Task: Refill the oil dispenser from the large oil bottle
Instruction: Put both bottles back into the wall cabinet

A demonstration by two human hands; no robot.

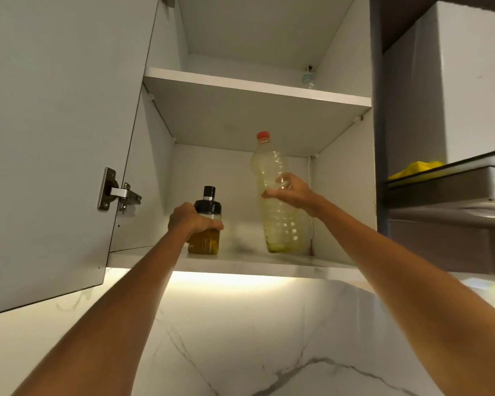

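Currently I am lifting two items off the lower cabinet shelf (240, 260): left hand (187, 220) wrapping the black-capped glass oil dispenser (206, 227), right hand (290, 191) gripping the tall red-capped clear plastic oil bottle (277, 201) mid-body. I am advising keeping both upright and clearing the shelf edge before lowering.

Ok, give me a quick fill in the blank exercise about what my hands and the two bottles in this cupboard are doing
1. The left hand has its grip on the oil ____.
2. The large oil bottle has a ____ cap.
3. Both bottles are at the ____ shelf of the open cupboard.
4. The right hand holds the large bottle, which looks nearly ____.

Missing words: dispenser; red; bottom; empty
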